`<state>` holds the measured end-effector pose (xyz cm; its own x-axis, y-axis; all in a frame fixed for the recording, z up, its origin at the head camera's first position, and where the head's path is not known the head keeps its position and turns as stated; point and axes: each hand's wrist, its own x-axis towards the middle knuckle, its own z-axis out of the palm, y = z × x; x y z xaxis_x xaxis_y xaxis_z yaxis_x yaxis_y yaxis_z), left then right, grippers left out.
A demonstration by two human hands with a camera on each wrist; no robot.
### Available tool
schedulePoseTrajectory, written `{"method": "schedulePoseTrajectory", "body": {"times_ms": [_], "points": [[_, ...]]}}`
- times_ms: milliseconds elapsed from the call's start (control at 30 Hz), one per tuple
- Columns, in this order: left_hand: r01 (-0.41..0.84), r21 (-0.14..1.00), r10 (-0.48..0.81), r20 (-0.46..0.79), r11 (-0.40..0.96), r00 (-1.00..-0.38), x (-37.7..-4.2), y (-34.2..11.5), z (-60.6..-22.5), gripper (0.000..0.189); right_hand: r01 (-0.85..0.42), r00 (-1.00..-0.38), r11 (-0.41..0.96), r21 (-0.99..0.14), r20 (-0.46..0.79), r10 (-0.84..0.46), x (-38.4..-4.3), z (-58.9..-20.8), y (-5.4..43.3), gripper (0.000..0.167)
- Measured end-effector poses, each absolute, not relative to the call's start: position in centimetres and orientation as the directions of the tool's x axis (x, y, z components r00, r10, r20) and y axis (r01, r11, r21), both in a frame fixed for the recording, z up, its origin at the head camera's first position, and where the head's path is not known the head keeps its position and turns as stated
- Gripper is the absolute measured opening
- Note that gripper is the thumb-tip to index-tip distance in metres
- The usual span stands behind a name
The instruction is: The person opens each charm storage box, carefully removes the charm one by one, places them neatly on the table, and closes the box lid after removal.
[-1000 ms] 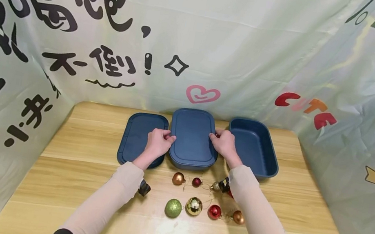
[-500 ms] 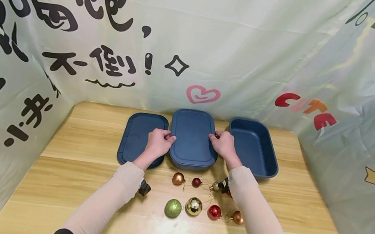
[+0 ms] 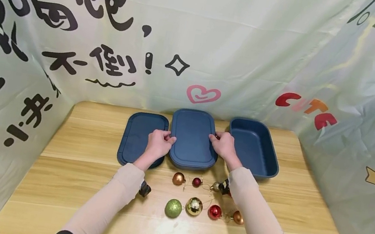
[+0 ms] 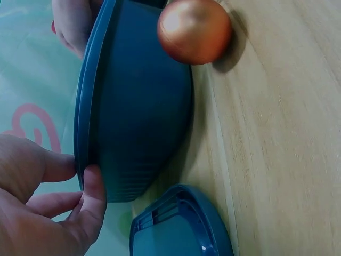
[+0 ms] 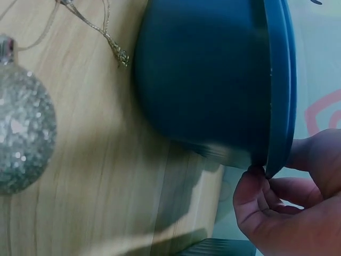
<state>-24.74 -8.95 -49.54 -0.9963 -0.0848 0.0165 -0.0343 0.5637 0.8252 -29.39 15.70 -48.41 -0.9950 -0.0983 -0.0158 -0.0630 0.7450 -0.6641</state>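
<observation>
A dark blue rectangular lid [image 3: 193, 136] sits on the middle storage box [image 4: 141, 101]. At the left edge, my left hand [image 3: 159, 144] pinches the lid's rim, thumb on top and fingers curled beneath. My right hand [image 3: 225, 145] holds the opposite edge the same way; in the right wrist view its fingertips [image 5: 249, 184] are under the rim. Lid and box meet along the sides that show. What the box contains is hidden.
Another blue lid [image 3: 138, 142] lies flat left of the box, and an uncovered blue box [image 3: 251, 146] stands to the right. In front lie several Christmas baubles, including a green one [image 3: 173, 208], a gold one [image 3: 194, 206] and a copper one [image 4: 194, 31]. A fabric backdrop [image 3: 256, 62] rises behind.
</observation>
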Motion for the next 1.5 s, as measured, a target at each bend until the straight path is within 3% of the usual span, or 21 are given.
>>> {"method": "schedulePoseTrajectory", "body": {"times_ms": [433,700,900,1100,1300,1500], "points": [[-0.028,0.835,-0.088,0.025,0.55,-0.996,-24.7,-8.4,-49.4,0.043,-0.068,-0.995,0.743,-0.665,-0.005,-0.096,-29.3,-48.5,16.1,0.04],[-0.038,0.835,-0.089,0.013,0.549,-0.996,-24.8,-8.1,-49.6,0.041,-0.044,-0.997,0.746,-0.664,-0.023,-0.08,-29.3,-48.6,16.5,0.048],[-0.023,0.828,-0.104,0.043,0.56,-0.994,-24.7,-8.1,-49.6,0.039,-0.078,-0.996,0.719,-0.69,0.031,-0.079,-29.2,-48.1,17.5,0.044],[-0.05,0.829,-0.14,0.035,0.557,-0.989,-24.6,-8.3,-49.7,0.038,-0.105,-0.993,0.676,-0.729,0.115,-0.031,-29.4,-47.2,19.9,0.034],[-0.07,0.843,-0.15,0.013,0.533,-0.989,-24.7,-8.6,-49.7,0.038,-0.017,-0.998,0.604,-0.797,0.048,0.037,-29.3,-46.2,23.7,0.035],[-0.086,0.85,-0.153,-0.006,0.52,-0.988,-24.9,-8.7,-49.8,0.038,0.03,-0.997,0.621,-0.783,0.024,0.078,-29.0,-45.6,27.2,0.037]]}}
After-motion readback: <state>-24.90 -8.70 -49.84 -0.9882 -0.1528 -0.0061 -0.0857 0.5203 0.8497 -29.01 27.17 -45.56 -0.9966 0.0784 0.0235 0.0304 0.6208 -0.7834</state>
